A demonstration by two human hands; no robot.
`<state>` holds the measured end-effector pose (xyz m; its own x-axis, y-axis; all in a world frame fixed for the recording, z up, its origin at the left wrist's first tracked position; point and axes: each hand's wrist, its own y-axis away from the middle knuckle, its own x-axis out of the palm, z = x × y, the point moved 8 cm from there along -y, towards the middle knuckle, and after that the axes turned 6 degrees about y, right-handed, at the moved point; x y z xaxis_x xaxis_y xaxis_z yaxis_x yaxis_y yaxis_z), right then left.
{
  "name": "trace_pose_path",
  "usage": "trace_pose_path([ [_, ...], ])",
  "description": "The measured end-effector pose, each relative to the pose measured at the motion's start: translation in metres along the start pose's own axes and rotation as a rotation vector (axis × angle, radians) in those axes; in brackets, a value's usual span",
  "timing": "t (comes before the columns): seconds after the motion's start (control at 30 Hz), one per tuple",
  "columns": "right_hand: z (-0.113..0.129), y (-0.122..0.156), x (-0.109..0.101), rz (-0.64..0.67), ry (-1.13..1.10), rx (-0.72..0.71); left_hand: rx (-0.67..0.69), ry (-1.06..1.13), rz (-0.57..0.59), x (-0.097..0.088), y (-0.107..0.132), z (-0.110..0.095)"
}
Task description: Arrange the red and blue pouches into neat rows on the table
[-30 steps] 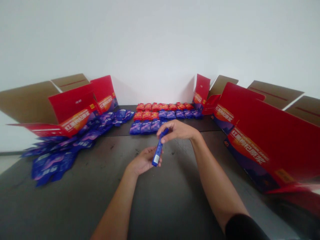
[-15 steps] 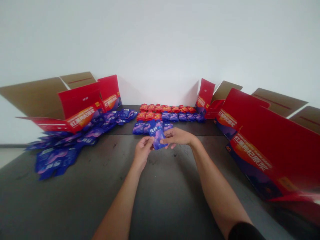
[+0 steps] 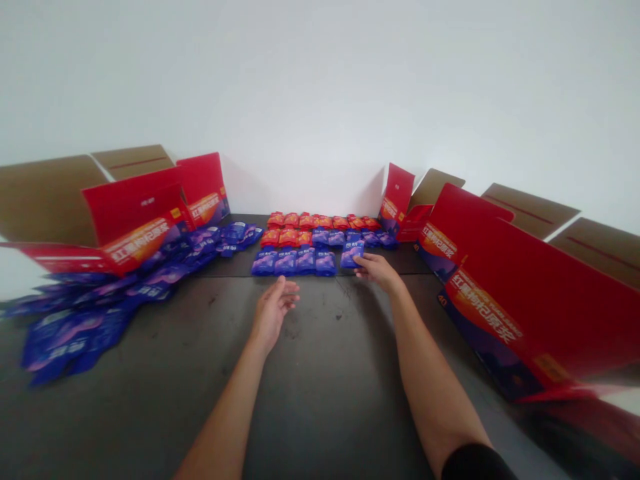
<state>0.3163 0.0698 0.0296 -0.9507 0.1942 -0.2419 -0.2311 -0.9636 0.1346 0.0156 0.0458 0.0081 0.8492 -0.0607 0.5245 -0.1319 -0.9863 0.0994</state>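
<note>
A blue-purple pouch [image 3: 351,254] is pinched at its lower right by my right hand [image 3: 374,269], at the right end of the front row. To its left lie several blue pouches [image 3: 295,262] side by side on the dark table [image 3: 310,373]. My left hand [image 3: 276,305] is held just in front of that row with its fingers apart and nothing in them. Behind, a middle row has red pouches [image 3: 287,237] on the left and blue pouches [image 3: 337,237] on the right. A row of red pouches [image 3: 324,221] lies furthest back, near the wall.
On the left, a heap of blue pouches [image 3: 120,287] spreads in front of an open red carton [image 3: 135,220]. Along the right side stand open red cartons [image 3: 545,300] with brown flaps raised. A white wall [image 3: 310,100] closes off the back.
My left hand has let go of the pouch and drawn back slightly left. My right hand has carried the pouch rightward to the end of the front row. The view has shifted slightly.
</note>
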Motion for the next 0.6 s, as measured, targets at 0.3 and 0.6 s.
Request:
trace_pose_path([
  [0.3,-0.03,-0.009,-0.001,-0.028,0.188,0.061,-0.045,0.032,0.001,-0.003,-0.002,0.003],
  [0.6,-0.026,-0.011,-0.004,-0.074,0.394,-0.044,-0.055,0.026,0.029,-0.001,-0.001,0.003],
])
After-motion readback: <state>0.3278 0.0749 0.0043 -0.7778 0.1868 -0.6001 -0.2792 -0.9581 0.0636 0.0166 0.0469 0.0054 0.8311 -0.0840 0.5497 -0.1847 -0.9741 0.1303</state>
